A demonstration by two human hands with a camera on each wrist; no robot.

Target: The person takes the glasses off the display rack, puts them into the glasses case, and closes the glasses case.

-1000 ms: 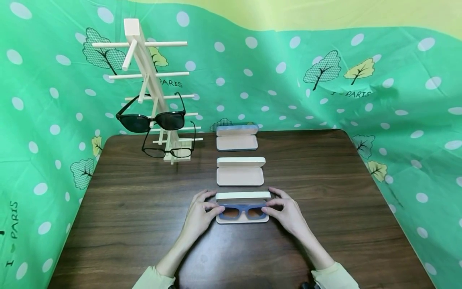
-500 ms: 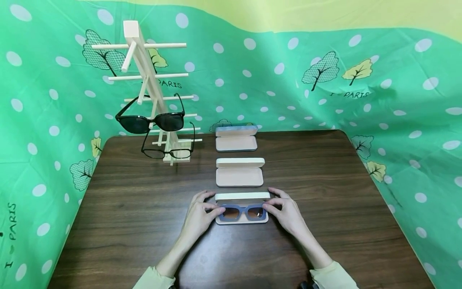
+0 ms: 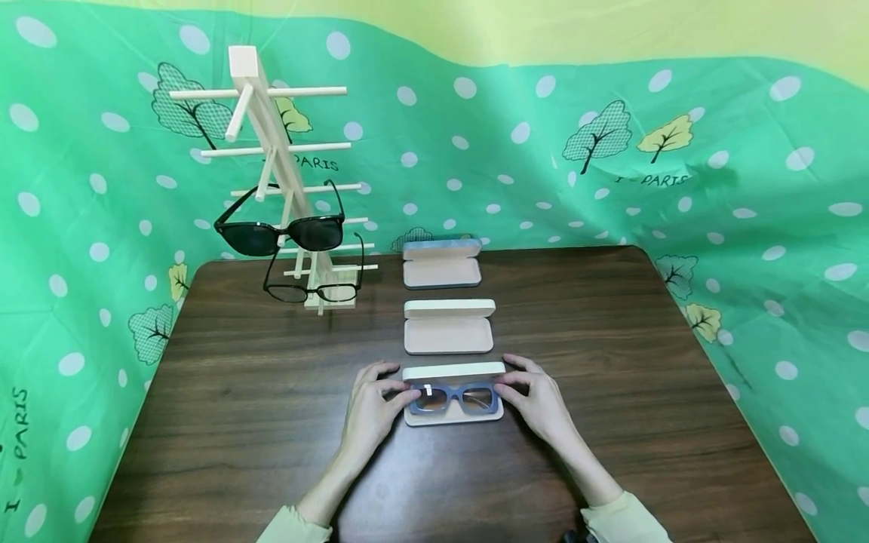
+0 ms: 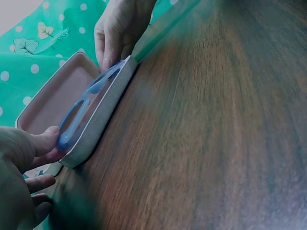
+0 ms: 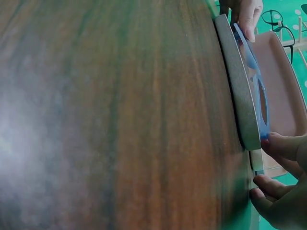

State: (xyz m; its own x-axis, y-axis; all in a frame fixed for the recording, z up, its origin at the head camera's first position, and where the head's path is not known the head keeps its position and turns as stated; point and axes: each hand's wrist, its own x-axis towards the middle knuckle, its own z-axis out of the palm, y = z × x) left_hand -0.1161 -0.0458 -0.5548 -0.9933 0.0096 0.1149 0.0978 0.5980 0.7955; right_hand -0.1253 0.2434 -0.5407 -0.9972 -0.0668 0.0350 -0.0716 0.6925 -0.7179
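Note:
Blue-framed sunglasses (image 3: 453,394) with brown lenses lie in the nearest open glasses case (image 3: 453,421), within its pale bottom half. My left hand (image 3: 372,411) pinches their left end between thumb and fingers. At the opposite end, my right hand (image 3: 541,403) pinches the frame in the same way. The left wrist view shows the blue frame (image 4: 96,87) tilted inside the case wall, its upper edge at rim height. In the right wrist view my right thumb (image 5: 283,143) presses on the frame's near corner. The folded temples are mostly hidden behind the front.
Two more open cases, one cream (image 3: 449,335) and one blue-edged (image 3: 442,273), stand in line behind. At the back left, a wooden display rack (image 3: 271,143) with pegs bears black sunglasses (image 3: 317,234) and thin-framed black glasses (image 3: 337,292). Patterned green cloth (image 3: 516,188) surrounds the table (image 3: 611,339).
The sunglasses' front has tipped so the lenses show more fully from above. Both hands keep their hold at the ends, almost still. The head view has shifted slightly.

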